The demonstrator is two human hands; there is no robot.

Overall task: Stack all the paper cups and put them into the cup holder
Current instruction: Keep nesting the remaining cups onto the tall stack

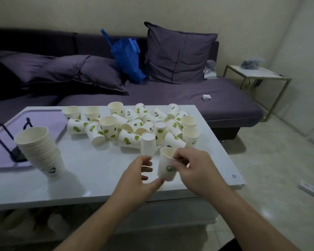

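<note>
Several loose white paper cups with green leaf prints (132,124) lie and stand in a heap at the middle and far side of the white table (91,178). A leaning stack of nested cups (42,153) stands at the left, just in front of a dark wire cup holder (11,142). My right hand (198,171) pinches the rim of one upright cup (166,165) near the table's front. My left hand (138,176) is beside that cup with curled fingers, its thumb touching the cup's base.
A purple sofa (188,98) with cushions and a blue bag (129,58) runs behind the table. A small white box (206,97) lies on its seat. A side table (257,73) stands at the right, and a power strip (312,190) lies on the floor.
</note>
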